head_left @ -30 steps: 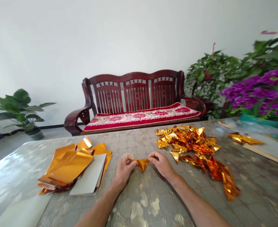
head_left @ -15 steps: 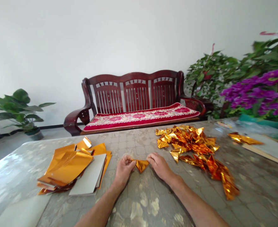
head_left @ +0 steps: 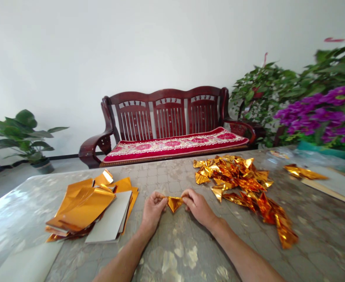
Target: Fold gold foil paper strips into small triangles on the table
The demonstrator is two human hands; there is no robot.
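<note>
Between my two hands is a small folded piece of gold foil paper (head_left: pixel 175 203), its point hanging down toward me. My left hand (head_left: pixel 155 206) pinches its left corner between thumb and fingers. At the right corner, my right hand (head_left: pixel 196 203) grips it the same way. Left of my hands lies a loose stack of gold foil sheets (head_left: pixel 86 207), with pale backs showing on some. To the right spreads a heap of folded gold foil pieces (head_left: pixel 239 174), trailing toward the near right.
The patterned tabletop (head_left: pixel 160 258) lies under everything. A red wooden bench (head_left: pixel 169 113) with a floral cover stands behind it. At the right are purple flowers (head_left: pixel 322 113), clear plastic and pale sheets (head_left: pixel 336 184). A potted plant (head_left: pixel 28 137) stands far left.
Both hands keep hold of the folded foil paper and have shifted very slightly, the right one a little leftward. The upper edge of the piece looks slightly more folded. The stack and heap are unchanged.
</note>
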